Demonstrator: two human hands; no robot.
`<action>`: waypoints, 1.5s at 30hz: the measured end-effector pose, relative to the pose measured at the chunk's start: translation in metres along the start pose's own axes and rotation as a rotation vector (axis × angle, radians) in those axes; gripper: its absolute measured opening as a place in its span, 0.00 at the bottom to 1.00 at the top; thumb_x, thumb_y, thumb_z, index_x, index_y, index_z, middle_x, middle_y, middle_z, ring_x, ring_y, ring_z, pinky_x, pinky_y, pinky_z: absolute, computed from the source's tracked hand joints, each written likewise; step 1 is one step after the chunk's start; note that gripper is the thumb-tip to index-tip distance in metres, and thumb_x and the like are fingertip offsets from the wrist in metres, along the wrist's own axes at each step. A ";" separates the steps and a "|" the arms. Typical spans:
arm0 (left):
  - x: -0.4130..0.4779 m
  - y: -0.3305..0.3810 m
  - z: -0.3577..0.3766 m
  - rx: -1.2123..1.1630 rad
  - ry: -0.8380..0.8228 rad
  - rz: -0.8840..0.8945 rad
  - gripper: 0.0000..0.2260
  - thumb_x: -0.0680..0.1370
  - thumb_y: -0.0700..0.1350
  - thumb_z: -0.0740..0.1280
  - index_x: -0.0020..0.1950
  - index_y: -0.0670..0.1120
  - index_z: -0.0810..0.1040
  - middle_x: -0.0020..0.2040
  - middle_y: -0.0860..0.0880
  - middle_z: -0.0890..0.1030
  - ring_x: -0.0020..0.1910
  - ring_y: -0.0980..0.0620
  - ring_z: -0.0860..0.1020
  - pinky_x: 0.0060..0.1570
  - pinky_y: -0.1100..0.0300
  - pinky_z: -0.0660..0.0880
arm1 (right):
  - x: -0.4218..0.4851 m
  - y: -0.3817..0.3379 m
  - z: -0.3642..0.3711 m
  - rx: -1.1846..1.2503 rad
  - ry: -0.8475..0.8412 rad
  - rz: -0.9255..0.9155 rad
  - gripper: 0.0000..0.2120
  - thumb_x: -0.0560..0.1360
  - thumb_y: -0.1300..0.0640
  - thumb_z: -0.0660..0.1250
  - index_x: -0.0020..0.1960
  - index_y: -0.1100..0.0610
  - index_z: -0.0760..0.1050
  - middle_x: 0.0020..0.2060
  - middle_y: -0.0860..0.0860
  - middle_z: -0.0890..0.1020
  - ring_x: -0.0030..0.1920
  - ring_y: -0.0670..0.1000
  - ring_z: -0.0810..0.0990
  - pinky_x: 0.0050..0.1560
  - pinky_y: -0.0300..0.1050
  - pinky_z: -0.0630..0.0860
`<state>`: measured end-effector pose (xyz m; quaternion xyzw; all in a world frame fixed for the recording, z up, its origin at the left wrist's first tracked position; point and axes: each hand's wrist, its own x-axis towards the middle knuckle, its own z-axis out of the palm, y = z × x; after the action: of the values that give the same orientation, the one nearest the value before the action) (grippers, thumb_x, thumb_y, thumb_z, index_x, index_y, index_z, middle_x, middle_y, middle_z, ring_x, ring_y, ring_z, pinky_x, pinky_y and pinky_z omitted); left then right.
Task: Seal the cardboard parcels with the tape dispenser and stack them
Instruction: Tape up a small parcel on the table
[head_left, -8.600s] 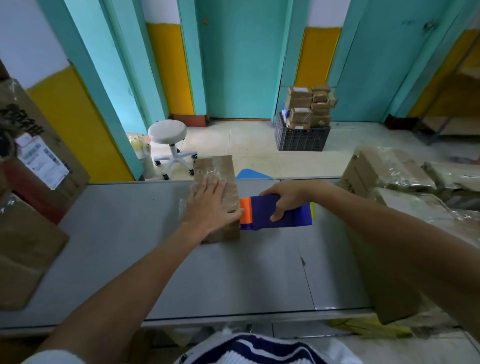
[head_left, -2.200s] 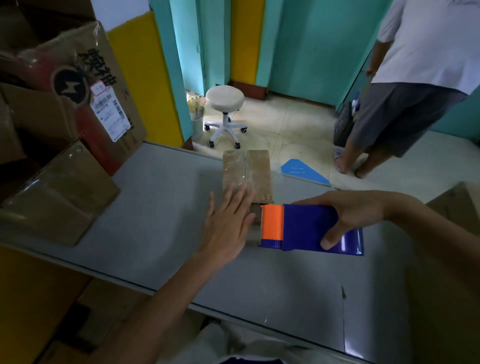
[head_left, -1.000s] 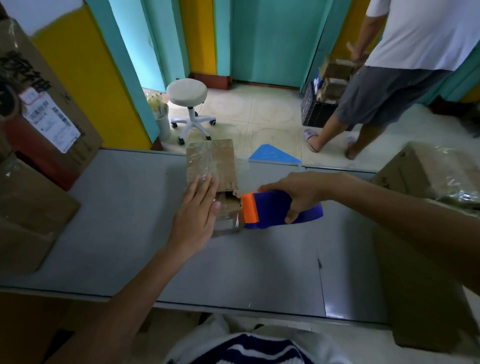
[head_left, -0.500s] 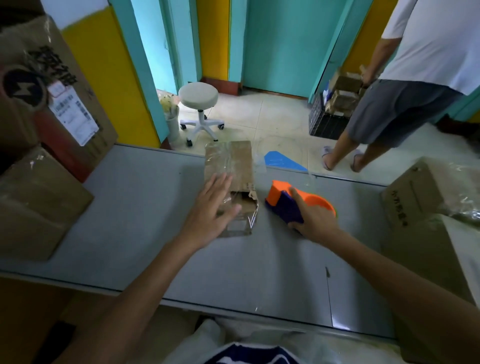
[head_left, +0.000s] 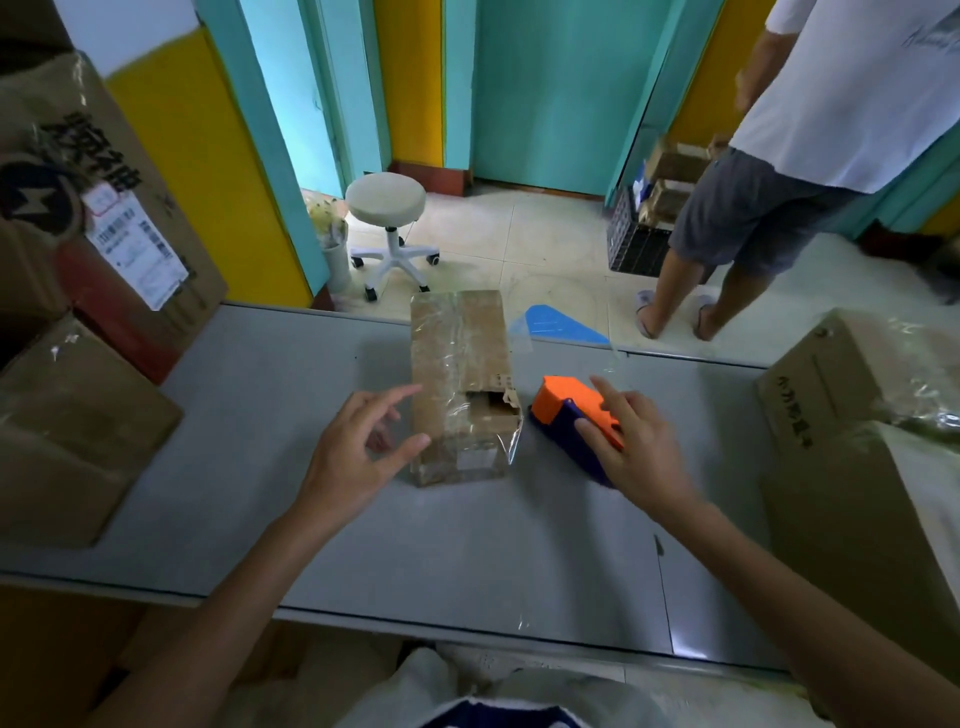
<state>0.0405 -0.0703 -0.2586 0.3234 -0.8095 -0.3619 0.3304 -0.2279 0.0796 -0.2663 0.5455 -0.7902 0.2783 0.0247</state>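
- A small brown parcel lies in the middle of the gray table. Its long side points away from the person.
- Shiny clear tape covers the top of the parcel. There is a torn hole in the cardboard on its right side, close to the near end. A loose bit of clear tape sticks out at the near right corner.
- The tape dispenser lies on the table just to the right of the parcel. It is orange on top and dark blue below. Its orange end points at the torn spot.
- The left hand is at the left side of the parcel. Its fingers are spread out and loose, and it holds nothing. The thumb tip is right at the near left corner of the parcel, but I cannot tell if it touches.
- The right hand rests on top of the tape dispenser. The fingers lie nearly straight over the orange part, and the pointer finger sticks up a little. The hand does not squeeze it.
- Big brown boxes stand on the left end of the table, and one has a white label. More boxes wrapped in plastic stand on the right end.
- Past the table, on the pale tiled floor, there is a white round stool on wheels.
- Another person in a white shirt and gray shorts stands on the floor at the right, beside a dark crate with small parcels piled on it.
- A flat blue shape lies on the floor just past the table edge.
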 end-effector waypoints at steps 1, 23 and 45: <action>-0.001 0.000 0.001 -0.006 -0.033 0.017 0.23 0.68 0.61 0.66 0.62 0.64 0.71 0.43 0.54 0.71 0.36 0.56 0.74 0.40 0.69 0.72 | 0.000 -0.014 -0.004 0.092 -0.015 -0.027 0.30 0.73 0.38 0.60 0.70 0.54 0.69 0.46 0.52 0.78 0.45 0.48 0.76 0.47 0.43 0.72; 0.006 -0.015 -0.021 0.166 -0.343 0.107 0.24 0.75 0.54 0.65 0.68 0.69 0.62 0.64 0.60 0.74 0.61 0.63 0.72 0.60 0.68 0.68 | 0.024 -0.041 0.015 0.132 -0.300 -0.418 0.29 0.77 0.49 0.60 0.75 0.47 0.53 0.39 0.47 0.74 0.37 0.41 0.68 0.36 0.38 0.73; 0.015 0.007 0.027 0.077 -0.059 -0.166 0.42 0.60 0.49 0.80 0.67 0.45 0.63 0.60 0.51 0.64 0.59 0.59 0.66 0.59 0.59 0.69 | 0.115 -0.072 0.041 0.739 -0.427 0.533 0.50 0.70 0.37 0.68 0.77 0.57 0.43 0.76 0.56 0.56 0.74 0.55 0.58 0.72 0.54 0.59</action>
<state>0.0088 -0.0684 -0.2629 0.3911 -0.8025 -0.3661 0.2628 -0.2007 -0.0550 -0.2318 0.3417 -0.7380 0.4184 -0.4044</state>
